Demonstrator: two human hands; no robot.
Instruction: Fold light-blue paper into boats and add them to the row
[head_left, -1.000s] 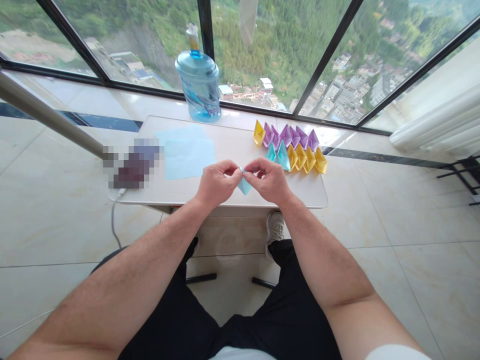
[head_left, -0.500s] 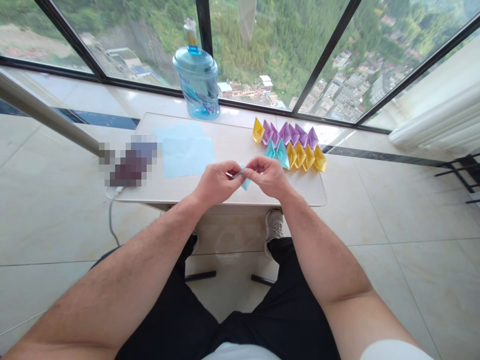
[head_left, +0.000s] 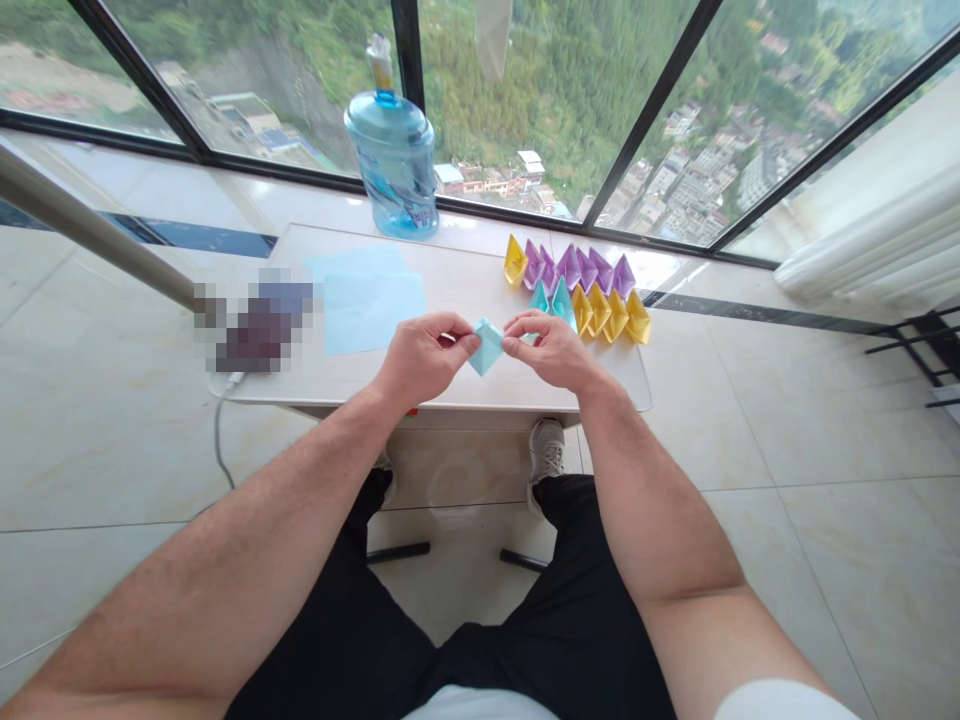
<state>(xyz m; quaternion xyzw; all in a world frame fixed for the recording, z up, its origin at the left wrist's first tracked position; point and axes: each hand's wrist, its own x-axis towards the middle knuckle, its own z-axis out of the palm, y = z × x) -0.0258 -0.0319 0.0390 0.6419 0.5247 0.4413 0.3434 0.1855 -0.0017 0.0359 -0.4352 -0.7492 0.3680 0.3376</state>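
- I see a small light-blue folded paper piece (head_left: 486, 352) up between both hands, over the near part of the white tabletop (head_left: 315, 378).
- The left hand (head_left: 429, 352) has its fingers pinched on the paper's left corner, maybe so it can't slip.
- The right hand (head_left: 551, 350) has its fingers close together at the other corner. I can't tell how tight they are.
- Holding just the sides leaves the middle easy to see.
- Flat light-blue paper sheets (head_left: 373, 312) lie to the left, perhaps to be out of the way.
- Pointy yellow paper boats (head_left: 637, 320), purple paper boats (head_left: 570, 268) and teal paper boats (head_left: 562, 305) sit in two snug rows on the right, maybe to save room.
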